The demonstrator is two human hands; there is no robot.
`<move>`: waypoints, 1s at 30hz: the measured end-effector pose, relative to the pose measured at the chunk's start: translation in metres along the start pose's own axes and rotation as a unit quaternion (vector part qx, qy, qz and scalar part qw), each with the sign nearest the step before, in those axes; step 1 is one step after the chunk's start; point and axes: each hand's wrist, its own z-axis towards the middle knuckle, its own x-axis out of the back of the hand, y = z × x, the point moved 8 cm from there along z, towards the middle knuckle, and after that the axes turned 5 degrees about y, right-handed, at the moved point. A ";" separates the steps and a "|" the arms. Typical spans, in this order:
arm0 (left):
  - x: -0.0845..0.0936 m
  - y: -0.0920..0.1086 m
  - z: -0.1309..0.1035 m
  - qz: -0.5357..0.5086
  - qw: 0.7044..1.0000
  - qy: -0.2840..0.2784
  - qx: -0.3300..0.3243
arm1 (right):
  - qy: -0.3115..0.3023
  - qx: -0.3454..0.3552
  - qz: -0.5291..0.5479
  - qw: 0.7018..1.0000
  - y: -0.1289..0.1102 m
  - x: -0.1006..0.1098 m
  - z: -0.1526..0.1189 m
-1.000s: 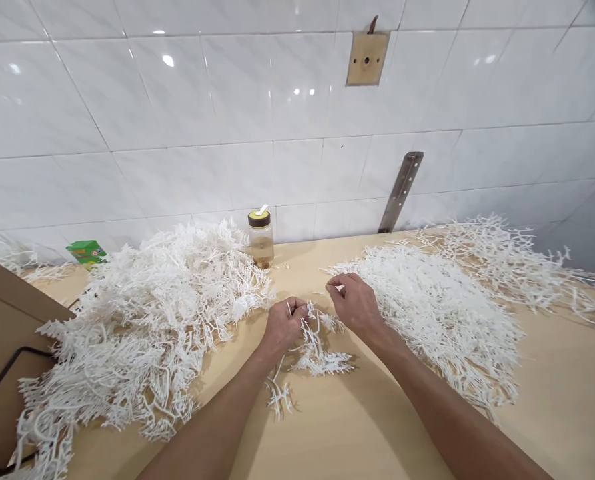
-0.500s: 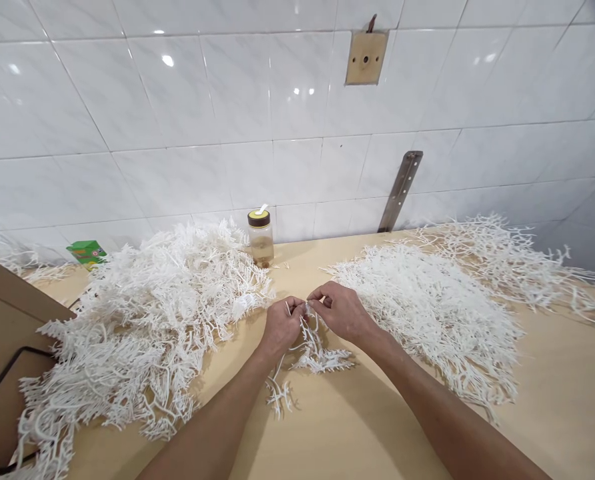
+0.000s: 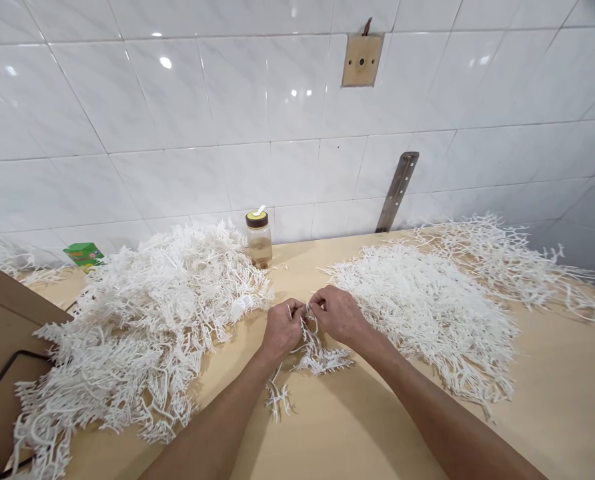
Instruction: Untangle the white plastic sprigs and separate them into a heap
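My left hand (image 3: 282, 327) is closed around the stems of white branching plastic sprigs (image 3: 322, 359), which hang below it toward the table. Fingertips of my right hand (image 3: 337, 312) are pinched at the upper ends of the same stems, right beside the left fingers. One pale stem end sticks up between the left fingers. Where the two hands meet, the fingers hide what exactly is pinched. A smaller sprig (image 3: 278, 399) dangles under the left wrist. To the left lies a big heap of white sprigs (image 3: 157, 320), and another pile of sprigs (image 3: 427, 313) lies right of my hands.
Behind my hands, a jar (image 3: 259, 241) with a dark and yellow lid stands near the tiled wall. A green box (image 3: 84, 256) sits behind the left heap. A metal strip (image 3: 397, 193) leans on the wall. Brown cardboard (image 3: 12, 327) borders the left side.
Both hands stay close together with the sprigs. My right fingers have dipped slightly at the stem ends. The whole view has shifted a little.
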 end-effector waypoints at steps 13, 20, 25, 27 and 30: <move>-0.001 -0.005 -0.001 -0.007 1.000 0.003 0.012 | 0.135 -0.099 -0.011 0.986 0.048 0.027 0.012; 0.003 0.006 -0.003 0.011 1.000 0.018 -0.002 | 0.080 -0.043 0.074 0.993 0.019 0.028 0.009; 0.003 0.007 -0.002 0.027 0.999 0.013 -0.027 | -0.004 0.000 0.082 0.997 -0.008 0.012 0.002; 0.002 0.006 -0.002 0.027 0.999 0.008 -0.027 | -0.018 0.000 0.069 0.997 -0.010 0.007 0.001; -0.001 0.007 -0.003 0.039 0.999 -0.003 -0.029 | -0.009 0.007 0.038 0.999 -0.009 0.005 0.000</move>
